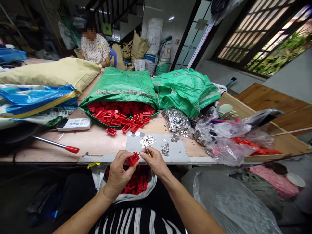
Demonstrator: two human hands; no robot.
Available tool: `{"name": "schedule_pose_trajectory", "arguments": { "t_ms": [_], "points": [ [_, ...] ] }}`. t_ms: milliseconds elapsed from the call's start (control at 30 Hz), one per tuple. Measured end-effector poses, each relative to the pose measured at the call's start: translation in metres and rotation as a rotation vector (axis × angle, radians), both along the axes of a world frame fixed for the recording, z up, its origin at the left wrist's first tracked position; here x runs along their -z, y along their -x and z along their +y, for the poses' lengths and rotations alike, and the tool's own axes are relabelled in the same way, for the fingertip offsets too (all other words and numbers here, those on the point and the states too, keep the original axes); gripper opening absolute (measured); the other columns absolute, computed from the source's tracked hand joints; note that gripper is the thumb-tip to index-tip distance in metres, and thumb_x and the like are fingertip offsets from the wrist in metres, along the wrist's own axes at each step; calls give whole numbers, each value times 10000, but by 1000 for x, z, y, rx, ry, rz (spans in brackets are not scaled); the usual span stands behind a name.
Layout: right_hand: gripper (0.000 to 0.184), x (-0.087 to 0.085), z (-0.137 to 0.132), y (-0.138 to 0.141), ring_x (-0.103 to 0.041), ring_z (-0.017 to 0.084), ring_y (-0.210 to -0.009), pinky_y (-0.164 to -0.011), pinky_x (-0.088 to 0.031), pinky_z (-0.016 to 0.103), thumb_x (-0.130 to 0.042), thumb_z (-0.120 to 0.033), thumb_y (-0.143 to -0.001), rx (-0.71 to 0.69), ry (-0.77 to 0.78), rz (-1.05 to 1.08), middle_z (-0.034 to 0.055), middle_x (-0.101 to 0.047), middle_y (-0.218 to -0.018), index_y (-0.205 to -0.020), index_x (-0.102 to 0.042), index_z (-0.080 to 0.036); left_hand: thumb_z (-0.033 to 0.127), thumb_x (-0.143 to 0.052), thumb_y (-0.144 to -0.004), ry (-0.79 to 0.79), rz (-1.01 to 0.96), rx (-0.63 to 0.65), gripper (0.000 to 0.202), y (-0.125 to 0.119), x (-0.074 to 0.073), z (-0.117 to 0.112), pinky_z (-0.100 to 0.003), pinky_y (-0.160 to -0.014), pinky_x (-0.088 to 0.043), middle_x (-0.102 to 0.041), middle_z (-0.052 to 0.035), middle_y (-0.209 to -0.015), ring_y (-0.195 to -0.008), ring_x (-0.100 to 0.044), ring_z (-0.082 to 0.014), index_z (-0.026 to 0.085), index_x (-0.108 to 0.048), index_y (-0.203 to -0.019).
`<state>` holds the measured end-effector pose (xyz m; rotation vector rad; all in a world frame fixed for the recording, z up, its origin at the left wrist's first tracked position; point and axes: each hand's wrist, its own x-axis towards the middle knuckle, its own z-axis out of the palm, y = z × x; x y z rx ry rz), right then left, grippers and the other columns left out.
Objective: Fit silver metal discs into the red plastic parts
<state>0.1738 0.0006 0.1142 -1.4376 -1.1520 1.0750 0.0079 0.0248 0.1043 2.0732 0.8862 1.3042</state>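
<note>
Pinching a red part [133,159] with the left hand [119,172] at the front edge of the tabletop [104,148]; pinching a tool [149,155] with the right hand [156,162], near the silvery pieces [148,141].

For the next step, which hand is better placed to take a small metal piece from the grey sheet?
Probably the right hand: it is nearer the metal pieces, though it holds a thin tool. The left hand grips a red part.

Bare pale wooden tabletop [104,148] offers passage between a red-tipped metal lever [55,145] and small, flat silvery metal pieces [147,140]; heaped hollow red plastic blocks [108,113] bar the way beyond.
</note>
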Motion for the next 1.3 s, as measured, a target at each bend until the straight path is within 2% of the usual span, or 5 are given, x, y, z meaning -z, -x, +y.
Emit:
{"name": "schedule_pose_trajectory", "arguments": {
  "t_ms": [467, 733, 967, 1133, 1300],
  "points": [
    [260, 7, -4, 24, -416, 99, -575, -555, -364, 233, -590, -398, -770, 91, 15, 22, -52, -460, -630, -692, -445, -196, 62, -613, -779, -59, 59, 14, 298, 0, 7, -1, -301, -786, -512, -568, -40, -927, -877, -581, -169, 203, -580, -1039],
    [301, 12, -5, 29, -351, 82, -522, -494, -314, 216, -594, -447, -785, 146, -11, 138, -71, -415, -611, -727, -424, -205, 105, -649, -777, -20, 15, -23, 252, -2, 3, -1, -272, -718, -502, -575, -20, -876, -814, -578, -152, 197, -565, -996],
    [322, 11, -4, 26, -300, 58, -459, -444, -246, 200, -639, -436, -756, 70, 77, 249, -86, -413, -565, -719, -420, -203, 112, -642, -784, -2, 9, -1, 239, -2, 5, -1, -284, -743, -504, -584, -25, -884, -837, -587, -159, 201, -573, -995],
    [364, 5, -3, 20, -250, 46, -423, -422, -187, 190, -660, -473, -747, -18, 194, 361, -102, -388, -531, -758, -410, -208, 193, -635, -803, 165, -22, 10, 195, 0, 11, -2, -301, -732, -524, -596, -39, -914, -842, -605, -174, 202, -579, -990],
    [297, 5, -3, 2, -333, 60, -472, -445, -266, 205, -489, -504, -867, -53, 138, 131, -37, -476, -735, -889, -530, -211, 239, -626, -814, 257, -24, 16, 203, 3, 13, 3, -312, -754, -534, -590, -54, -978, -902, -609, -183, 210, -576, -1009]
  ]
}}
